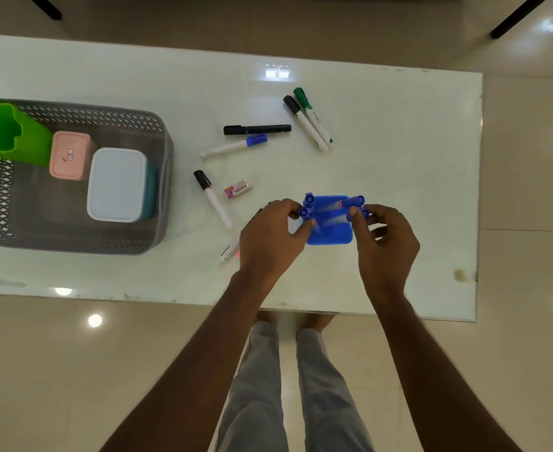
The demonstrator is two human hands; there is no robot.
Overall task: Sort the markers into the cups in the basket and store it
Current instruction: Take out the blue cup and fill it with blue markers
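Just below the frame's centre, the left hand (pixel 270 234) and right hand (pixel 386 238) each pinch blue-capped markers (pixel 308 206) standing in a blue cup (pixel 330 234) on the white table (pixel 399 158), apparently settling them upright inside. Above and left of the cup, more markers (pixel 311 120) and an eraser (pixel 238 188) lie loose, unsorted. At the left edge sits the grey basket (pixel 162 177), holding a green cup (pixel 7 133) and lidded boxes (pixel 117 184).

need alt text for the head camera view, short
Two hands, left hand and right hand, set blue-capped markers into a blue cup on a white table. More markers lie loose beyond; a grey basket with boxes sits left.
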